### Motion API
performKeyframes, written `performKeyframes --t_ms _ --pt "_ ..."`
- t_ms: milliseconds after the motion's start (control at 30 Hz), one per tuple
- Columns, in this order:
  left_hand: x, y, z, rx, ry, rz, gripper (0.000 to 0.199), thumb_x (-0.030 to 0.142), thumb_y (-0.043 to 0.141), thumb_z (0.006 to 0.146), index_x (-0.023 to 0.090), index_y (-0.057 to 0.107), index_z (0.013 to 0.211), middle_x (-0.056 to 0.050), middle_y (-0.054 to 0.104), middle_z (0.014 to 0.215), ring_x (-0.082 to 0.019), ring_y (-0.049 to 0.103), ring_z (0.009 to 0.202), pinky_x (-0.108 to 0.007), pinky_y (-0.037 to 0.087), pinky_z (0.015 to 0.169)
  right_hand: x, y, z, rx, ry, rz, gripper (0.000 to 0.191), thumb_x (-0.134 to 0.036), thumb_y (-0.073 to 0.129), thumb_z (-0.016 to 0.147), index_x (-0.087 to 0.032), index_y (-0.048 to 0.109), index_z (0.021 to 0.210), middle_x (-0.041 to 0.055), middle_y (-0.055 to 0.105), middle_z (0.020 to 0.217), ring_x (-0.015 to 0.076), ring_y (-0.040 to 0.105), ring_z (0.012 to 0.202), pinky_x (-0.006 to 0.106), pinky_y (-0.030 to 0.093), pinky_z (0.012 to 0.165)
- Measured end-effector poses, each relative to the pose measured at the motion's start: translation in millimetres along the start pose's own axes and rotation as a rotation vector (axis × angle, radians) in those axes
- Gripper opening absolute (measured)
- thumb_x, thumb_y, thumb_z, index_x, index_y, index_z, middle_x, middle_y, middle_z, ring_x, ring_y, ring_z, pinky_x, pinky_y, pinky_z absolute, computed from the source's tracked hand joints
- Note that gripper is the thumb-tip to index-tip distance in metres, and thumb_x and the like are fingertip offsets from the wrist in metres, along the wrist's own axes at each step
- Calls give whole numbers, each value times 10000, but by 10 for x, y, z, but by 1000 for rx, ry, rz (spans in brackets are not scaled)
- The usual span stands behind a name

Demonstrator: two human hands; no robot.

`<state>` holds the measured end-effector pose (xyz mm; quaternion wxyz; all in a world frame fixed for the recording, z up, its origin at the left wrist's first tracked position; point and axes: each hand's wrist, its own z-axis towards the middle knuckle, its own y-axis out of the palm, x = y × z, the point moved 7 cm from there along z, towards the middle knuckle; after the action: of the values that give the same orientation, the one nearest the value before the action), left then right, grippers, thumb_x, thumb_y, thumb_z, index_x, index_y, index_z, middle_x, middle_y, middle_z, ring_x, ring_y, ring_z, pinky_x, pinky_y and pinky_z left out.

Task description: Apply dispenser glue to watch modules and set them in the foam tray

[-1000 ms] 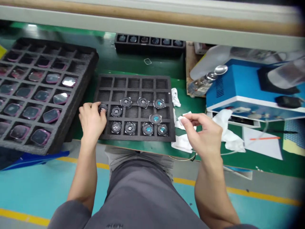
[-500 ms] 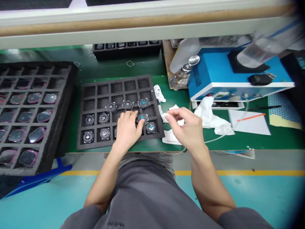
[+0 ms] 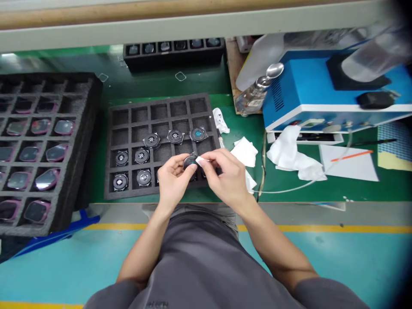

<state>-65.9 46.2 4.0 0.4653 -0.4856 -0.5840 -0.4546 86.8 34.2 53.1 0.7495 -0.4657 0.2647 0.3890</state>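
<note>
A round black watch case (image 3: 189,162) is pinched between the thumb and fingers of my left hand (image 3: 174,178), above the near right part of a dark foam tray (image 3: 127,195). My right hand (image 3: 227,174) is closed on a small white wipe (image 3: 200,159), which touches the edge of that watch case. More round watch cases sit in the tray, such as one with a blue-green centre (image 3: 198,134) and a black one (image 3: 120,182). Some near-row compartments are hidden behind my hands.
Left stands a thick foam tray (image 3: 77,124) of square watch cases. At the back is another foam tray (image 3: 175,60). White cloths (image 3: 244,151), a metal-topped bottle (image 3: 254,96) and a blue machine (image 3: 309,86) with a thin hose lie right. A shelf edge (image 3: 193,21) crosses the top.
My left hand has lifted a watch case from the tray. My right hand has moved left with the white wipe, bringing it against the case. The view has shifted slightly.
</note>
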Motion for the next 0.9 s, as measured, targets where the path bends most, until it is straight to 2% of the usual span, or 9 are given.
performKeyframes --t_ms 100,167,300,433,500,600,700,767,900 --pt "4 -45 -10 25 48 -46 284 216 868 658 146 726 894 -44 767 841 -131 716 761 -232 582 726 -69 216 72 -49 -36 -59 130 -222 552 997 -209 661 928 60 702 904 192 640 832 334 518 762" --pt "-19 -98 -8 61 40 -87 290 216 879 648 147 728 885 -43 770 838 -129 719 756 -233 590 724 -106 287 94 -84 -70 -127 144 -220 537 1005 -201 660 932 70 703 912 207 636 861 349 512 793" --pt "-106 -173 4 95 -49 -175 360 244 912 630 145 722 920 -35 765 827 -130 713 720 -240 602 673 -59 165 42 -108 -69 -263 143 -195 545 995 -193 669 923 65 695 869 212 628 821 353 497 757" --pt "-143 -173 23 75 -93 -227 379 279 908 659 144 715 955 -34 763 834 -128 705 697 -248 608 651 -36 -31 -11 -50 -63 -283 90 -199 602 973 -198 672 916 41 696 831 185 621 744 333 493 706" --pt "-134 -155 29 52 -85 -215 363 264 904 663 144 716 948 -35 763 841 -125 707 710 -242 604 674 -92 3 2 -30 -86 -251 78 -201 607 973 -197 669 927 48 703 850 186 635 772 332 505 717" --pt "-101 -133 31 27 -42 -181 332 227 909 636 148 712 892 -37 761 835 -128 715 742 -230 594 708 -202 197 64 -48 -128 -206 107 -203 574 990 -194 661 929 60 704 880 193 644 817 338 514 741" --pt "-81 -173 24 67 5 -203 335 206 918 612 155 697 859 -29 758 825 -124 716 753 -226 592 728 -237 320 104 -72 -142 -217 136 -217 545 1005 -195 656 929 63 701 892 196 640 832 346 506 760" --pt "-96 -205 18 95 7 -249 337 208 914 626 156 690 873 -22 754 820 -116 712 738 -226 594 723 -186 306 85 -95 -118 -261 136 -216 546 1001 -197 659 928 60 698 879 196 630 814 347 495 746" --pt "-146 -213 17 87 -36 -308 338 236 905 663 157 684 906 -21 753 841 -117 706 717 -241 602 688 -50 134 -3 -93 -53 -326 106 -211 589 978 -201 671 911 44 694 830 186 611 745 337 480 702"
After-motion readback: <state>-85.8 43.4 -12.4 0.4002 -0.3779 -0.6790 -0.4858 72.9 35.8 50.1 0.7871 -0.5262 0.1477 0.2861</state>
